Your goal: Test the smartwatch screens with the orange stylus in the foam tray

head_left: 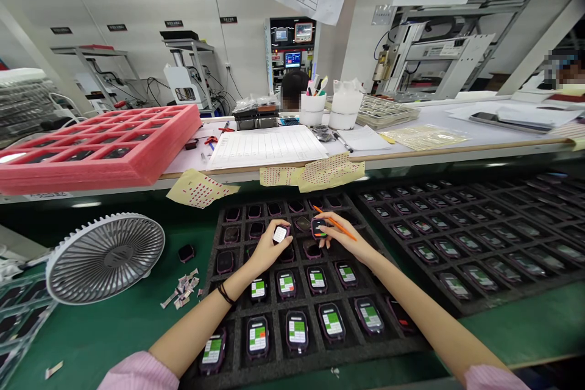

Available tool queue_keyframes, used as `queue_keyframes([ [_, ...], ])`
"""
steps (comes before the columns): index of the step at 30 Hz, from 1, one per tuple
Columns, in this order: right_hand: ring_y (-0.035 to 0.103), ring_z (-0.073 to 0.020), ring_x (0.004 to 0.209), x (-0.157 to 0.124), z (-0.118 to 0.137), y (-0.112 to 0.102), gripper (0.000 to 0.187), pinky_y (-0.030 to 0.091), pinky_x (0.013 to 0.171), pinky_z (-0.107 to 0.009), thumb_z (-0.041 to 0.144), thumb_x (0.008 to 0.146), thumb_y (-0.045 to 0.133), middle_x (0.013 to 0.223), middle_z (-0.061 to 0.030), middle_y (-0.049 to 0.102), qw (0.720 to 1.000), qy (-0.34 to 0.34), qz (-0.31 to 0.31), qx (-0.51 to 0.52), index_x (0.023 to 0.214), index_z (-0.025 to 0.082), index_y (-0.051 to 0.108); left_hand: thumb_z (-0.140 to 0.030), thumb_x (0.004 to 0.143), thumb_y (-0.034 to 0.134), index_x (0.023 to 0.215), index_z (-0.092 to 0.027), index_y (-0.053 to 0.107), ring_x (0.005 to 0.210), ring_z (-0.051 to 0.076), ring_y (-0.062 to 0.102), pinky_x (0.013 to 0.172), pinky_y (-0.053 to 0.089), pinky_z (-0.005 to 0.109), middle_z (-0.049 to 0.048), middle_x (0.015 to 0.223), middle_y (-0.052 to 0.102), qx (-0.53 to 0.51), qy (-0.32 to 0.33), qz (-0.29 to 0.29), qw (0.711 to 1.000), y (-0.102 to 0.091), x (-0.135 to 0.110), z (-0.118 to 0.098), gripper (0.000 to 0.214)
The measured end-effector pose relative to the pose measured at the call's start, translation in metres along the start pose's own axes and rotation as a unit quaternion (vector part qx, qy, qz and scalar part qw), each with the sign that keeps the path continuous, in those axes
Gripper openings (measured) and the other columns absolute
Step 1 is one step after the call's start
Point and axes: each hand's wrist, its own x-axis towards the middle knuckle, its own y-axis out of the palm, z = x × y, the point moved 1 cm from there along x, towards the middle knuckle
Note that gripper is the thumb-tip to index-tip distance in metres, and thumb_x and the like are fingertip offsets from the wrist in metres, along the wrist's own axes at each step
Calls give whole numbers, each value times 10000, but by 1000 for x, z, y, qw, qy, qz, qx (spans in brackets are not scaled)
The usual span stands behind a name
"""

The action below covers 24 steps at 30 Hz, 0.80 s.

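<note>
A black foam tray (pixel 292 353) holds rows of dark rounded smartwatch bodies, many with green-and-white screens, such as one (pixel 297 330) near the front. My left hand (pixel 269 253) grips one body (pixel 280 233) with a white-lit screen above the tray. My right hand (pixel 342 239) pinches another body (pixel 319 228), which shows a dark screen with coloured marks, between thumb and fingers. An orange stylus (pixel 336 223) lies across those same fingers. Both hands hover over the tray's middle rows, and they hide the slots below them.
A second black foam tray (pixel 470 237) lies to the right. A white fan (pixel 105 259), paper scraps (pixel 183 288) and a loose watch body (pixel 186 253) sit on the green mat at left. Beyond, a red foam tray (pixel 95 146) and papers cover the bench, with a co-worker's head (pixel 292 90) behind.
</note>
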Motion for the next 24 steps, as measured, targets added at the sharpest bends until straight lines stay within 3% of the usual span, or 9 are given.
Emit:
queue_keyframes([
  [24,663,-161,541,3,-5,-2,278,487,457,-258,376,803,604,768,-12,625,1000,3,-1,25,1006,194,547,-232,779,559,1026,-187,504,831,171,527,745,423,282,23,937,574,6,-5,2,1000,0,0,-2,256],
])
